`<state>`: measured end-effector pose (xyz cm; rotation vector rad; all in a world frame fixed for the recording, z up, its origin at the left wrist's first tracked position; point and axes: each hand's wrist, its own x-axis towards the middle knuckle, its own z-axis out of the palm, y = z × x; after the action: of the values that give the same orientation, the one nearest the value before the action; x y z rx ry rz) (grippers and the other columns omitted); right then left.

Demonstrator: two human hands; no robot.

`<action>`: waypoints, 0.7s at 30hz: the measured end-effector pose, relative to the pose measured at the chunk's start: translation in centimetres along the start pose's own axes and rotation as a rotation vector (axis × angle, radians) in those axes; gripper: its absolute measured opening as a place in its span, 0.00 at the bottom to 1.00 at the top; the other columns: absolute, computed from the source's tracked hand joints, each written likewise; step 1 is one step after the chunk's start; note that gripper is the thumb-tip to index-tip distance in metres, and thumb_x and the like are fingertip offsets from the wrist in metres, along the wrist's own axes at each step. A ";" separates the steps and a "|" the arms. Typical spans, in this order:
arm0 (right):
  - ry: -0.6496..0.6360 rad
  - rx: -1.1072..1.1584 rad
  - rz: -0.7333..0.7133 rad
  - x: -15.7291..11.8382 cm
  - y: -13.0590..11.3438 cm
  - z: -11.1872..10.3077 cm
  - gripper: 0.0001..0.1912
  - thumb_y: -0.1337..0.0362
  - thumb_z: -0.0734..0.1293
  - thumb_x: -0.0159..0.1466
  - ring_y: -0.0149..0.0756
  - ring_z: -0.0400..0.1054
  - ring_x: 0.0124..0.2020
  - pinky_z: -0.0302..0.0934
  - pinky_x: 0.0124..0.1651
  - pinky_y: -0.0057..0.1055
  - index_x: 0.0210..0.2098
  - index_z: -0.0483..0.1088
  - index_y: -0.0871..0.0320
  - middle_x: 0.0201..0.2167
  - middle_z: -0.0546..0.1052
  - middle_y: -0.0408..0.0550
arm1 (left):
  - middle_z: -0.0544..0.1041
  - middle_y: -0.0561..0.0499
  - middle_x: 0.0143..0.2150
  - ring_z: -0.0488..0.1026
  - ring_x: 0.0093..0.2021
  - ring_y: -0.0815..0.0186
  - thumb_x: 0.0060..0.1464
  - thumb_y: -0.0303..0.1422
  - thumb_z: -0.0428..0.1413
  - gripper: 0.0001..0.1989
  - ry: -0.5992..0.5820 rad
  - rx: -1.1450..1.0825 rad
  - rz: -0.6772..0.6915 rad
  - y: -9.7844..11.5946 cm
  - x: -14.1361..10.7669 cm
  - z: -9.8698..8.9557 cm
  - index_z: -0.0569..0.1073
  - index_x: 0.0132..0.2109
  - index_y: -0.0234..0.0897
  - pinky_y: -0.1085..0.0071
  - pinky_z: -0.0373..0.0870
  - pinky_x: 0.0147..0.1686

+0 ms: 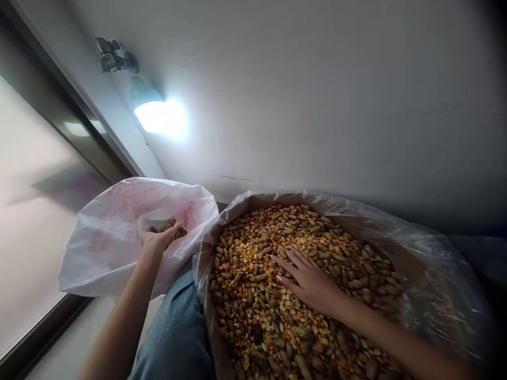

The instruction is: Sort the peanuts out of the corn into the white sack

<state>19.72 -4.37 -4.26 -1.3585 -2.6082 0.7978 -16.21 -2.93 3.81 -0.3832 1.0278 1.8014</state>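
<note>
My right hand lies palm down on a mix of corn kernels and unshelled peanuts, its fingers spread and touching the top layer. The mix fills a large box lined with clear plastic. On the left, my left hand is inside the mouth of a white woven sack, with its visible fingers stretched out. Brown peanuts show just beyond that hand in the sack; whether any rest on the palm is hidden.
A lit bulb lamp hangs from a metal fitting on the pale wall. At the left runs a dark-framed glass panel. My jeans-covered leg is between the sack and the box.
</note>
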 end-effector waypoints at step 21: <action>0.266 -0.171 -0.187 0.4 0.2 -2.5 0.09 0.62 0.58 0.58 0.37 0.58 0.39 0.55 0.42 0.34 0.36 0.67 0.56 0.34 0.69 0.47 | 0.68 0.51 0.26 0.69 0.29 0.70 0.46 0.27 0.48 0.06 -0.807 0.658 -0.566 -22.2 -5.0 2.9 0.68 0.34 0.34 0.76 0.65 0.29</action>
<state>20.46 -2.92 -2.26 -1.1431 -2.5860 0.3496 5.89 -0.24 -1.77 0.4081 0.7496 0.8804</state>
